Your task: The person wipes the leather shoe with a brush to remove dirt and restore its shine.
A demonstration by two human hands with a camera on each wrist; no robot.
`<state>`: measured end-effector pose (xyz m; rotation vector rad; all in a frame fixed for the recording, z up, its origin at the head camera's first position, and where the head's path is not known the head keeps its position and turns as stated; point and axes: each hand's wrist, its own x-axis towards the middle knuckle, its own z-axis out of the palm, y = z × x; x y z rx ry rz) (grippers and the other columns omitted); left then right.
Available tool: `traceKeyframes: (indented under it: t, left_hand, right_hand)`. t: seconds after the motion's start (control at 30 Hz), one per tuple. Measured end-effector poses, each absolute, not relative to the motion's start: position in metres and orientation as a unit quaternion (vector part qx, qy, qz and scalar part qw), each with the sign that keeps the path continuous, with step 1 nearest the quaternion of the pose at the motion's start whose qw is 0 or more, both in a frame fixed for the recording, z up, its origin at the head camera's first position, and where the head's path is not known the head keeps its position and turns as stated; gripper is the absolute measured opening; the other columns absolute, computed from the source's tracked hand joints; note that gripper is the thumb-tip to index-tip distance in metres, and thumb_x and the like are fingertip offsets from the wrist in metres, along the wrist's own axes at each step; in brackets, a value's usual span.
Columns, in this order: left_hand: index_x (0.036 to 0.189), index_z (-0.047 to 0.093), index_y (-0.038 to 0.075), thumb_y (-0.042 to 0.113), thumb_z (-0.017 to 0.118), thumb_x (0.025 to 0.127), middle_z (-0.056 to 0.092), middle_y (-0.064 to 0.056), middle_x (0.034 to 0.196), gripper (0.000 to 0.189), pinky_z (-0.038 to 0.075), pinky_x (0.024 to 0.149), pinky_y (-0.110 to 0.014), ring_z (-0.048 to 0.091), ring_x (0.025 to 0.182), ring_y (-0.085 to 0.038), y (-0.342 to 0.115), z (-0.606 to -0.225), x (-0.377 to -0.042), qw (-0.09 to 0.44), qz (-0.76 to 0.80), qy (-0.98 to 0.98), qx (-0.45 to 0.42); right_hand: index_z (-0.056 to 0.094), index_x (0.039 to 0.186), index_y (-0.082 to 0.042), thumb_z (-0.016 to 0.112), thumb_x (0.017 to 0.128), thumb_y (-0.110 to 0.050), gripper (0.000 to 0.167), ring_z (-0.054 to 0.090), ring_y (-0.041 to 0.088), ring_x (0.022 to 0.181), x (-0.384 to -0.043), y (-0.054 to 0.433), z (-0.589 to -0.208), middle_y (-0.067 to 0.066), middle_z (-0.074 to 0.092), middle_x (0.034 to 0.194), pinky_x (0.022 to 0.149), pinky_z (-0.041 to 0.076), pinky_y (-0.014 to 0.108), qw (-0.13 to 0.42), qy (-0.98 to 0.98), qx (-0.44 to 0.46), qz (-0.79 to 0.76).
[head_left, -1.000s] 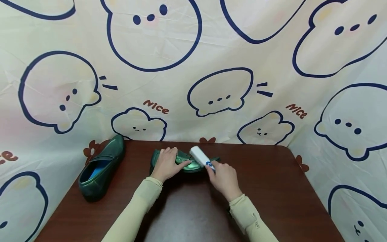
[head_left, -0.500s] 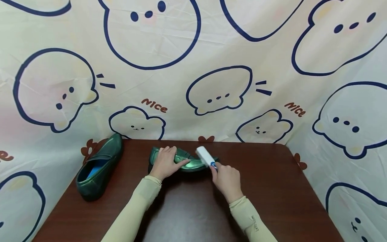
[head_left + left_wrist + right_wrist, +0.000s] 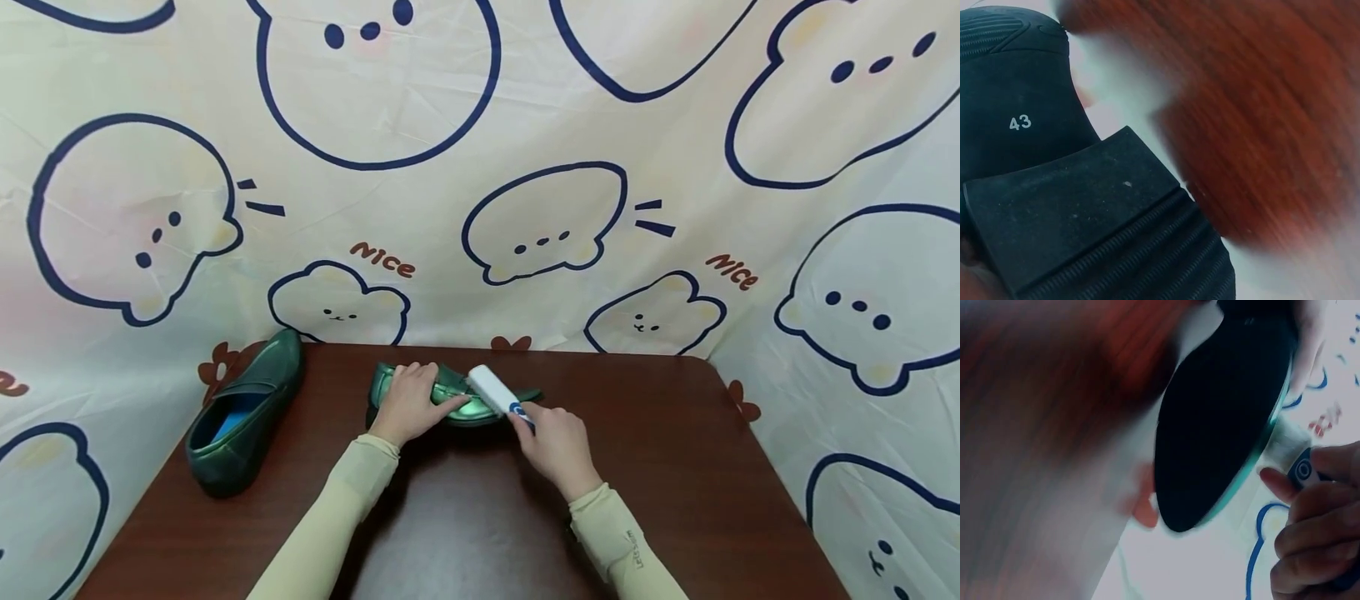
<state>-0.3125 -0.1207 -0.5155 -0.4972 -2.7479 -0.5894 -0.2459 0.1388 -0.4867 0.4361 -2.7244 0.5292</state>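
A dark green leather loafer (image 3: 480,410) is at the far middle of the table, its toe pointing right. My left hand (image 3: 408,406) grips it near the heel, fingers over the top and thumb along the near side. Its black sole (image 3: 1029,144), marked 43, faces the left wrist camera; the right wrist view shows the sole (image 3: 1222,425) too. Whether the shoe touches the table I cannot tell. My right hand (image 3: 558,442) holds a white brush (image 3: 491,388) with blue on its handle. Its bristles lie against the front part of the loafer, mostly hidden in the head view.
A second green loafer (image 3: 247,417) with a blue insole stands along the left edge of the brown table (image 3: 465,517). Behind the table and on both sides hangs a pale cloth (image 3: 435,208) with cartoon outlines.
The brush in my right hand has gone right toward the toe, then back left along the loafer. My left hand keeps its hold with little movement. The view has shifted slightly.
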Motion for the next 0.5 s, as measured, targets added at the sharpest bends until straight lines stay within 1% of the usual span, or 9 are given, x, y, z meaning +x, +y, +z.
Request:
traceKeyframes:
  t: [0.1, 0.17, 0.33, 0.5]
  left_hand:
    - [0.099, 0.065, 0.01, 0.071, 0.068, 0.086, 0.057, 0.001, 0.079, 0.063, 0.038, 0.079, -0.036, 0.049, 0.079, -0.017, -0.12, -0.515, -0.314, 0.15, -0.196, -0.954, -0.173]
    - [0.102, 0.066, 0.009, 0.072, 0.067, 0.087, 0.06, 0.0, 0.081, 0.065, 0.039, 0.08, -0.037, 0.051, 0.081, -0.018, -0.12, -0.516, -0.315, 0.149, -0.193, -0.954, -0.175]
    - [0.106, 0.067, 0.008, 0.072, 0.066, 0.088, 0.06, 0.0, 0.084, 0.067, 0.039, 0.083, -0.038, 0.05, 0.083, -0.018, -0.121, -0.515, -0.313, 0.135, -0.195, -0.955, -0.177]
    - [0.11, 0.068, 0.007, 0.074, 0.063, 0.089, 0.063, -0.001, 0.088, 0.071, 0.04, 0.085, -0.04, 0.053, 0.085, -0.02, -0.122, -0.516, -0.312, 0.132, -0.196, -0.955, -0.181]
  right_hand:
    - [0.079, 0.114, -0.009, 0.072, 0.098, -0.033, 0.03, 0.068, 0.02, 0.064, -0.244, 0.131, -0.487, 0.007, 0.078, 0.085, 0.056, 0.054, 0.037, 0.172, -0.952, 0.166, 0.189]
    - [0.079, 0.114, -0.009, 0.073, 0.097, -0.033, 0.03, 0.068, 0.021, 0.063, -0.245, 0.132, -0.487, 0.007, 0.078, 0.084, 0.054, 0.053, 0.036, 0.175, -0.953, 0.16, 0.189]
    - [0.079, 0.113, -0.008, 0.072, 0.098, -0.032, 0.029, 0.068, 0.022, 0.064, -0.254, 0.149, -0.493, 0.008, 0.077, 0.084, 0.052, 0.051, 0.039, 0.172, -0.957, 0.131, 0.192]
    - [0.079, 0.111, -0.008, 0.072, 0.097, -0.031, 0.028, 0.069, 0.027, 0.064, -0.265, 0.171, -0.502, 0.011, 0.078, 0.086, 0.052, 0.051, 0.042, 0.175, -0.964, 0.094, 0.177]
